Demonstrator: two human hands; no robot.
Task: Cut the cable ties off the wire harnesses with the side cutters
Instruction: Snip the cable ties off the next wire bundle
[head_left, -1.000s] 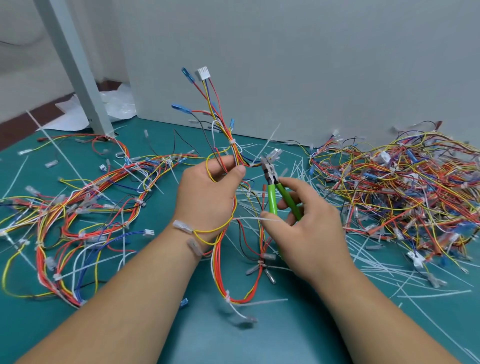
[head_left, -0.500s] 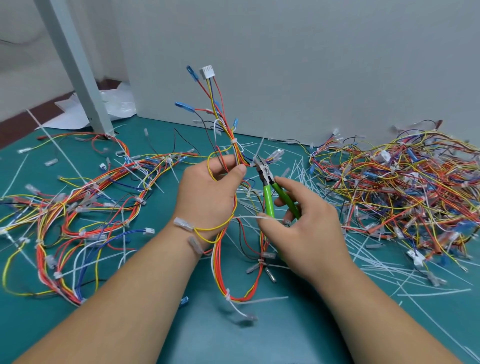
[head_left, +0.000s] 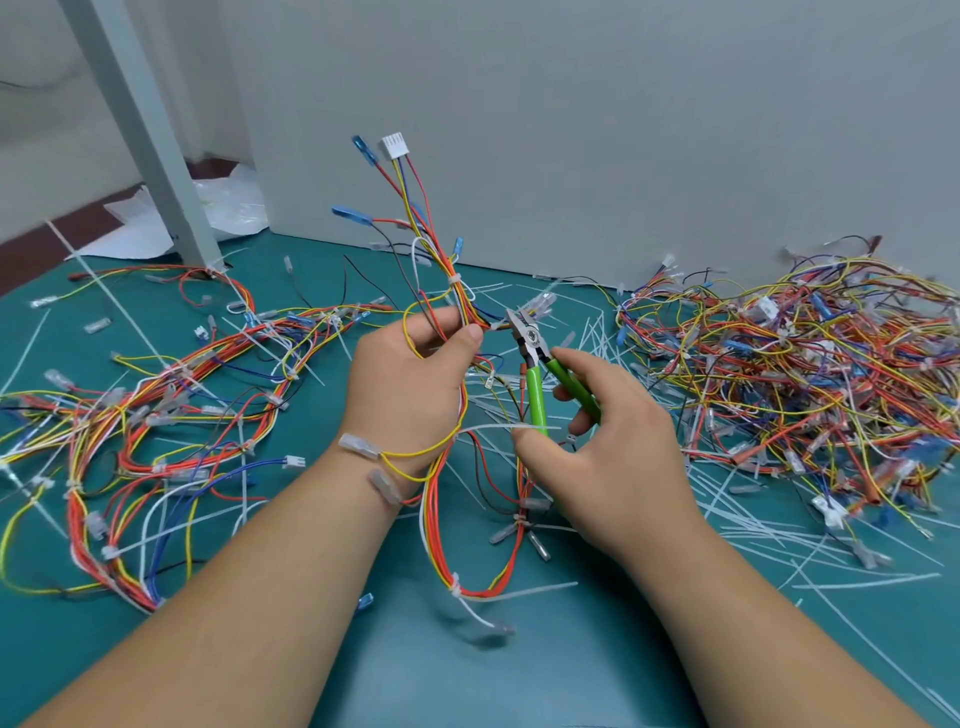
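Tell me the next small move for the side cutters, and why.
Probably ease the side cutters up and left until their open jaws straddle the white cable tie just above the left hand. The left hand pinches that wire harness upright, the tie is uncut, and the right hand holds the cutter tips close beside the left thumb.

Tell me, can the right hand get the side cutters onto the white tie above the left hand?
Probably yes. The left hand grips the harness below the cable tie, leaving it exposed, and the side cutters in the right hand point at the bundle from close by.
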